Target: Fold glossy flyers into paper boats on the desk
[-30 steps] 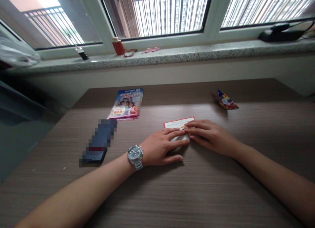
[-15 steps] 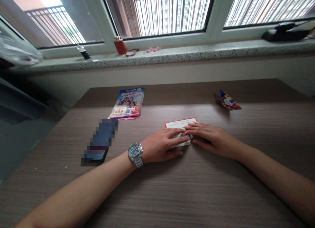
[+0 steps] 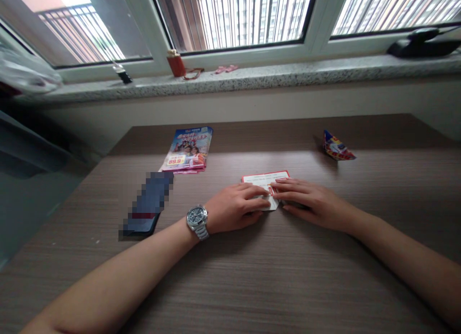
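Observation:
A partly folded sheet of paper (image 3: 257,179), white with a red edge, lies on the wooden table between my hands. My left hand (image 3: 236,206), with a metal watch at its wrist, rests on the paper's left part, fingers stretched and slightly bent. On the right side, my right hand (image 3: 311,202) lies palm down with its fingers extended over the paper. Neither hand grips it; both press or rest from above. The fingers cover much of the sheet, so its lower folds are partly hidden.
A stack of colourful flyers (image 3: 189,149) lies at the back left, with a blurred-out dark phone (image 3: 147,204) in front of it. A folded paper boat (image 3: 336,146) stands at the back right. A red lighter-like object (image 3: 176,65) is on the stone windowsill (image 3: 259,81).
My left hand has shifted slightly left, with its fingers drawn back, uncovering more of the paper's middle. My right hand stays nearly in place.

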Motion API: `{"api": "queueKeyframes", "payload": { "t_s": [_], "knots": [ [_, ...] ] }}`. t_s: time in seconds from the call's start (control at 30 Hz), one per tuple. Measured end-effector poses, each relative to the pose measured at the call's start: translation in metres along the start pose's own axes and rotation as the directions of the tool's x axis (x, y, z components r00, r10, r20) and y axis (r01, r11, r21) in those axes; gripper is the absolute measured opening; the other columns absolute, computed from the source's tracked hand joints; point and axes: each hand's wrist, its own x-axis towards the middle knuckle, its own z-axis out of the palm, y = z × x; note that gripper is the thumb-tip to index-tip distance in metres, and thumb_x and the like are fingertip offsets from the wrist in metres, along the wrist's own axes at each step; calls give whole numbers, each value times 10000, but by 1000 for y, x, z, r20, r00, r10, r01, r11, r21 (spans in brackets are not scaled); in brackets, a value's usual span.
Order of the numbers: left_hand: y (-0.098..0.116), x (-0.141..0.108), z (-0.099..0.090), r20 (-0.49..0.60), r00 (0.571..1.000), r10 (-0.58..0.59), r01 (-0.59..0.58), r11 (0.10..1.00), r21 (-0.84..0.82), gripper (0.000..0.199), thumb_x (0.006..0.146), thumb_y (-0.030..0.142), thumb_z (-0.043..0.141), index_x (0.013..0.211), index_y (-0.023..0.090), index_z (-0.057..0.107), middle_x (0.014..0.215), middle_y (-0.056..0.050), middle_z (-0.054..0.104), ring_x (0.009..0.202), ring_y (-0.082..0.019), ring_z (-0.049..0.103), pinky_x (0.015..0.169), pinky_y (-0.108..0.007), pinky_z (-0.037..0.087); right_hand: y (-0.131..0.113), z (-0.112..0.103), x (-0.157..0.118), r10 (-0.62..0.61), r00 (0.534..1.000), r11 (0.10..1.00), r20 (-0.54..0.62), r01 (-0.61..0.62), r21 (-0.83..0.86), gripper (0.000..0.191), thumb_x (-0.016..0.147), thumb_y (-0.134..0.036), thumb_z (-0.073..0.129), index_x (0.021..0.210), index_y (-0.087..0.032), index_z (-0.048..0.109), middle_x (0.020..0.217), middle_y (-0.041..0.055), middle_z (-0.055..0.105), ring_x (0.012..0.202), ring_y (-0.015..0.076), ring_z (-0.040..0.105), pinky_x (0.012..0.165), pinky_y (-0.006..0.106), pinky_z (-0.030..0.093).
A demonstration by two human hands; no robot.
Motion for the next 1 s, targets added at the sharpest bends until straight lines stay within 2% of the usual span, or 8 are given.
{"api": "queueKeyframes", "payload": {
  "t_s": [0.13, 0.27, 0.47, 0.63, 0.8, 1.0],
  "knots": [
    [1, 0, 0, -18, 1000, -8, 7, 1000, -9, 241, 994, 269, 492, 1140, 227, 679, 1269, -61, 662, 1113, -199, 647, 950, -348, 527, -4, -3, 2, -36, 999, 999, 19, 36, -23, 420, 957, -201, 573, 1374, -256, 583, 1468, 91, 548, 1366, 255, 493, 1136, 487, 411],
    [1, -1, 0, -35, 997, -63, 61, 998, -33, 262, 1006, 268, 478, 1199, 214, 646, 1235, -59, 681, 1074, -186, 660, 915, -324, 530, -9, -5, 3, -72, 997, 996, 41, 74, -41, 429, 936, -214, 611, 1363, -261, 602, 1504, 97, 503, 1384, 277, 467, 1154, 497, 381],
    [1, 1, -1, -57, 988, -143, 138, 988, -75, 299, 1020, 272, 462, 1285, 231, 592, 1218, -69, 671, 1108, -196, 635, 980, -356, 498, -18, -3, 5, -99, 992, 992, 80, 105, -73, 441, 945, -233, 599, 1386, -232, 584, 1539, 141, 446, 1426, 303, 400, 1157, 521, 357],
    [1, 3, -1, -103, 973, -205, 201, 978, -47, 329, 1004, 313, 495, 1315, 238, 569, 1199, -86, 651, 1076, -216, 623, 928, -369, 512, -23, 0, 6, -97, 989, 993, 108, 104, -62, 467, 946, -267, 602, 1409, -223, 558, 1559, 135, 419, 1453, 305, 350, 1172, 517, 336],
    [0, 5, 4, -114, 960, -257, 253, 966, -47, 349, 971, 303, 545, 1312, 231, 567, 1199, -95, 632, 1066, -224, 609, 932, -392, 510, -24, 1, 6, -74, 990, 996, 122, 80, -46, 511, 962, -278, 579, 1461, -213, 491, 1546, 135, 441, 1451, 283, 359, 1186, 510, 316],
    [-1, 5, 6, -111, 950, -292, 287, 956, -56, 394, 942, 293, 583, 1330, 226, 557, 1212, -101, 616, 1084, -235, 595, 938, -408, 513, -24, 0, 5, -86, 988, 993, 127, 96, -68, 496, 953, -276, 598, 1443, -263, 522, 1574, 129, 396, 1444, 307, 366, 1175, 525, 322]
  ]
}}
